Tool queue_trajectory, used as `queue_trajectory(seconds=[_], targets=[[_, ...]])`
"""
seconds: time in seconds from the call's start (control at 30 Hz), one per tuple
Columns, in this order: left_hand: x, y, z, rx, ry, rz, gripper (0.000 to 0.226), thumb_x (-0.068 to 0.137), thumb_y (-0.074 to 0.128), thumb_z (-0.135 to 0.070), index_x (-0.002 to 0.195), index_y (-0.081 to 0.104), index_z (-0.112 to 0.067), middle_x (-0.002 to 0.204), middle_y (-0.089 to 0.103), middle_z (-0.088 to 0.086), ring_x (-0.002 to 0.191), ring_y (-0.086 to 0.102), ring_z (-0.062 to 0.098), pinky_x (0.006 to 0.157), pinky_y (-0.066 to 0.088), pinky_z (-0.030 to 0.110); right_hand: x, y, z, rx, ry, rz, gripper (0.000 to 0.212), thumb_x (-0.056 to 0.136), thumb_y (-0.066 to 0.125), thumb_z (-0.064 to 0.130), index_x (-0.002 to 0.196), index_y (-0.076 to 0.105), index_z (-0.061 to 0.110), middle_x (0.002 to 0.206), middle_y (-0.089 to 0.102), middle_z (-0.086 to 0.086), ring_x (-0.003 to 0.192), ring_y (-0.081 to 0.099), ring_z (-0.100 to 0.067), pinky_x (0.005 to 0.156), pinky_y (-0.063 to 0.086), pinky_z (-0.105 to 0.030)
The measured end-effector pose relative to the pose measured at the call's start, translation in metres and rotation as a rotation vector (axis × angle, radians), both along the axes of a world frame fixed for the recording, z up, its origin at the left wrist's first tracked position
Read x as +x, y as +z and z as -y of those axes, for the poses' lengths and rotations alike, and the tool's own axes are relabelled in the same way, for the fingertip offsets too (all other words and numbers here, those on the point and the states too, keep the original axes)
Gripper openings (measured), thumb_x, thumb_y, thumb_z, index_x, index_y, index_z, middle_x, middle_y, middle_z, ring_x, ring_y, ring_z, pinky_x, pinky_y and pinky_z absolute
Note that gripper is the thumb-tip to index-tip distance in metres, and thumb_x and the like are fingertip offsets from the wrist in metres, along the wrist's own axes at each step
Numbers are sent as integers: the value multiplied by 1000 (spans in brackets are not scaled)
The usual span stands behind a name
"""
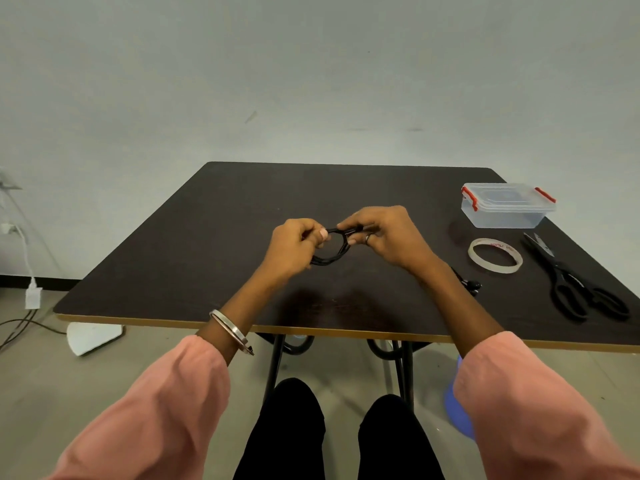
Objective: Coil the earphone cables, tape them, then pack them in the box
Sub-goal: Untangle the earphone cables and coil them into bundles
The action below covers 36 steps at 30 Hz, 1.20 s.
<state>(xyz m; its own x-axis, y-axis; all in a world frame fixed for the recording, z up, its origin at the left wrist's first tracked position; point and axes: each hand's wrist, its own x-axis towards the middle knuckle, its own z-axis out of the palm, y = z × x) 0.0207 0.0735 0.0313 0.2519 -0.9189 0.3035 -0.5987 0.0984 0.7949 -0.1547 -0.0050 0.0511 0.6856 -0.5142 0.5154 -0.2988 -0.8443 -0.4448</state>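
Observation:
A black earphone cable point(334, 255) is wound into a small loop, held just above the middle of the dark table point(214, 244). My left hand point(294, 245) grips the loop's left side with curled fingers. My right hand point(384, 233) pinches its top right. A second black earphone point(470, 285) lies on the table behind my right forearm, partly hidden. A roll of clear tape point(494, 255) lies flat to the right. The clear plastic box point(505, 206) with red clips stands shut at the far right.
Black scissors point(575, 282) lie near the table's right edge, beside the tape. A blue stool point(459, 407) stands under the table at the right. Cables and a white charger point(33, 296) hang by the wall on the left.

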Motion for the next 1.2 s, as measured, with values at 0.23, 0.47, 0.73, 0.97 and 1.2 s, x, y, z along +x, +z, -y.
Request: queue_trajectory(seconds=[0.23, 0.47, 0.73, 0.97, 1.2], targets=[[0, 6, -4, 162, -118, -433, 21, 98, 53, -18, 89, 70, -11, 72, 60, -1, 59, 50, 8, 47, 40, 22, -13, -12, -14, 809, 162, 335, 40, 78, 67, -12, 113, 66, 7, 119, 63, -17, 111, 61, -32, 83, 58, -45], [-6, 7, 0, 194, -97, -499, 19, 94, 59, -22, 86, 73, -12, 69, 59, -2, 60, 53, 8, 47, 42, 21, -10, -15, -21, 890, 127, 369, 50, 77, 72, -6, 123, 61, 11, 125, 58, -13, 106, 65, -30, 78, 58, -49], [-19, 0, 2, 323, -46, -436, 26, 93, 61, -32, 92, 75, -10, 76, 63, 0, 62, 52, 9, 54, 43, 22, -14, -18, -16, 1023, -121, 597, 29, 84, 66, -3, 113, 62, 2, 85, 69, -10, 71, 68, -21, 56, 56, -27], [-51, -16, 12, 184, -12, -265, 16, 87, 69, -30, 89, 76, -16, 83, 70, -3, 77, 60, 8, 66, 43, 18, -43, -15, -10, 882, -246, 419, 24, 85, 66, 2, 110, 65, 1, 92, 70, -15, 75, 66, -21, 56, 56, -24], [-81, -27, 35, 78, 37, -21, 14, 86, 70, -31, 85, 75, -18, 74, 71, -3, 73, 66, 9, 74, 57, 33, -74, 0, 20, 647, -305, -54, 27, 83, 70, 4, 109, 66, 5, 90, 73, -11, 83, 71, -22, 72, 59, -32]])
